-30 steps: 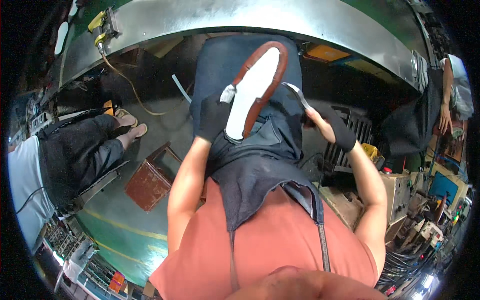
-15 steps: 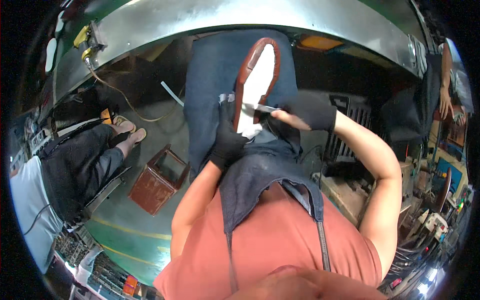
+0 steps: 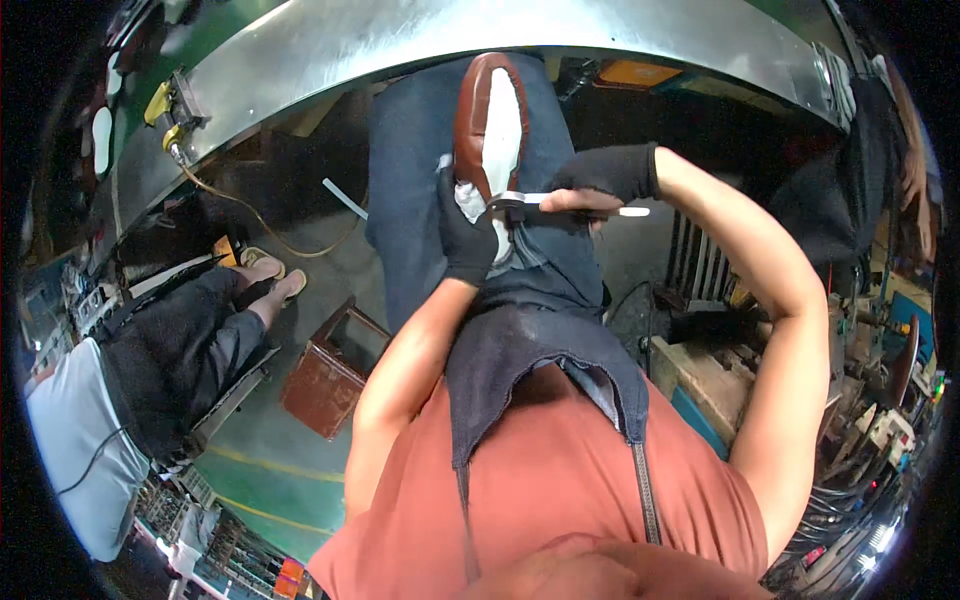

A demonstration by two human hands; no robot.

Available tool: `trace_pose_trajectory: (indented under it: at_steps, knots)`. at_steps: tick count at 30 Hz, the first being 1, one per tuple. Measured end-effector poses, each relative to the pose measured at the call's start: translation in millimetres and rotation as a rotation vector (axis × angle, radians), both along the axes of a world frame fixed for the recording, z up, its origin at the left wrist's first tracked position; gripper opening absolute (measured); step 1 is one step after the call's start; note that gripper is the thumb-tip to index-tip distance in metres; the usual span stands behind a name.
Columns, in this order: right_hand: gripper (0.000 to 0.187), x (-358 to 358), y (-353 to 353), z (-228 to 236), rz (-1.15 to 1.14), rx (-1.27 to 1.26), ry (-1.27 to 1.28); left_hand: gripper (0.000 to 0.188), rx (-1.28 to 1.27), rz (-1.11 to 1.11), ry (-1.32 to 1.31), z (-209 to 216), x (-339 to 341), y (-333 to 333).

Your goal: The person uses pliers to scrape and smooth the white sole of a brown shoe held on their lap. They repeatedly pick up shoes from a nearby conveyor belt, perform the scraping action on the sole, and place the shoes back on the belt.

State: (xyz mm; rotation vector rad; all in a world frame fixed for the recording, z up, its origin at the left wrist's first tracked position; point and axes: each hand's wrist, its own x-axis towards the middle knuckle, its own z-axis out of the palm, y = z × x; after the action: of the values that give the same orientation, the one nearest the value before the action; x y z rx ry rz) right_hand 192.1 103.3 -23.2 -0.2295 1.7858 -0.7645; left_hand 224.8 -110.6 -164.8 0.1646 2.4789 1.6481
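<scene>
A brown leather shoe upper (image 3: 472, 120) lies over my lap with its toe pointing away from me and its white underside (image 3: 502, 125) facing up. Its heel end is partly hidden. My left hand (image 3: 466, 225), in a black fingerless glove, closes around the near left side of the shoe, beside a bunched white piece (image 3: 468, 200). From the right, my right hand (image 3: 590, 190), gloved alike, grips a pincer-like metal tool (image 3: 530, 199). The tool's rounded head rests over the near part of the shoe, and a pale handle end sticks out past my fingers.
A metal bench edge (image 3: 330, 55) curves across the far side, bearing a yellow tool with a hose (image 3: 165, 110). At left are a brown stool (image 3: 325, 375) and a seated person (image 3: 160, 360). Machinery with cables (image 3: 870, 430) stands at right; a dark apron (image 3: 400, 120) covers my legs.
The shoe has shifted slightly left and away, tilting to show more of its brown left side. My right hand has risen and turned, bringing the tool nearly level across the shoe.
</scene>
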Motion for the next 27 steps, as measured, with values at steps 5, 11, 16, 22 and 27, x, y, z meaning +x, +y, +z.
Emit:
trace_pose_trajectory:
  at_steps: [5,11,16,22,27]
  knots:
    - [0.022,24,-47,55,0.352,0.409,0.836,0.060,-0.088,-0.069,0.154,14,-23,-11]
    - [0.042,45,-28,-31,0.043,-0.207,0.824,0.062,-0.103,-0.395,-0.164,80,-45,-31]
    - [0.041,47,26,-41,-0.341,-0.071,0.454,0.078,0.327,-0.315,-0.108,59,-21,-8]
    - [0.039,17,8,9,-0.124,0.082,0.744,0.090,0.015,-0.355,0.096,60,-21,-5]
    - [0.033,10,31,-82,-0.145,-0.097,1.218,0.082,-0.161,-0.370,0.293,48,-37,-2]
